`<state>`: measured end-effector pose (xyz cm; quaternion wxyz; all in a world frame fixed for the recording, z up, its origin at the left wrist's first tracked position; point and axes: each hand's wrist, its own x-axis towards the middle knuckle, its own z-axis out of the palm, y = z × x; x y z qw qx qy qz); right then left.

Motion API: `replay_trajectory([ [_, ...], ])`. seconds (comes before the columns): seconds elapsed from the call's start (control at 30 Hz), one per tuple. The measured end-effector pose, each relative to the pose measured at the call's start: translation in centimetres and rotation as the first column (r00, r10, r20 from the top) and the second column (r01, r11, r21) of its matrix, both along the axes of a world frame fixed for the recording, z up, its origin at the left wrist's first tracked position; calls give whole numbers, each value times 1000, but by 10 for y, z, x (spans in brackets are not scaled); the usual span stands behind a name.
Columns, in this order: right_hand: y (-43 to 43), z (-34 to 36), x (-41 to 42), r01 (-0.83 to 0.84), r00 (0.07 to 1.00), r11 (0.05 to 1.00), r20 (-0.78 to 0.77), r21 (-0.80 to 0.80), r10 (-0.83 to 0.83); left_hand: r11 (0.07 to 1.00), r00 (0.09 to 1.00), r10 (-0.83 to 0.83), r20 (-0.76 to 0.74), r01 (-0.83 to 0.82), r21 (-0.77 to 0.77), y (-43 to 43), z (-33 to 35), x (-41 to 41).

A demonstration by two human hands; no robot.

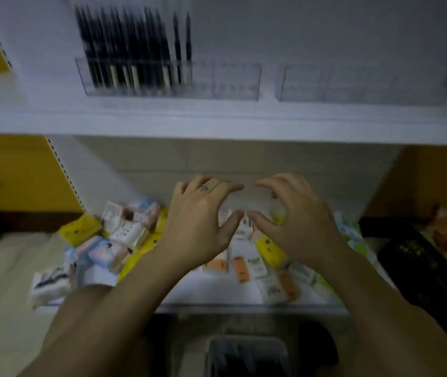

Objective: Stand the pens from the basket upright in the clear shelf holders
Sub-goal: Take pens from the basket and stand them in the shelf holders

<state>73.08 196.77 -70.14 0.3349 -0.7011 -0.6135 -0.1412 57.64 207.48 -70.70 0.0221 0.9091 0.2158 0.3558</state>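
Black pens (pixel 132 47) stand in the left clear holder (pixel 230 80) on the white shelf (pixel 216 118). Under the shelf, the left hand (pixel 200 227) and right hand (pixel 298 221) hover loosely open, empty, over little packs (pixel 127 232) whose writing is too blurry to read. The basket (pixel 246 341) sits below the shelf.

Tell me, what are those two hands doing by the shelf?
A person is putting pens into clear holders. Many dark pens stand upright in the left holder, and the right holder looks empty. The left hand and right hand hover with curled fingers above small packets on the lower shelf. Blur hides whether they hold anything. The basket sits below.
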Motion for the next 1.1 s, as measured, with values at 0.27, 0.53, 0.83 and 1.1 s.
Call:
replay_trajectory([
  [0.27,-19,-141,11,29,980,832,-147,-554,-133,870,940,-28,-339,-144,-472,-20,-141,21],
  [0.53,-28,-257,7,-116,917,518,-292,-847,-271,525,791,-213,-574,-402,-750,-54,-269,28],
  [0.83,-38,-356,-6,-244,818,235,-330,-941,-471,350,636,-420,-647,-545,-762,-79,-371,9],
  [1.1,-64,-401,-22,-214,811,63,-213,-975,-545,259,618,-479,-623,-579,-773,-106,-409,36],
])
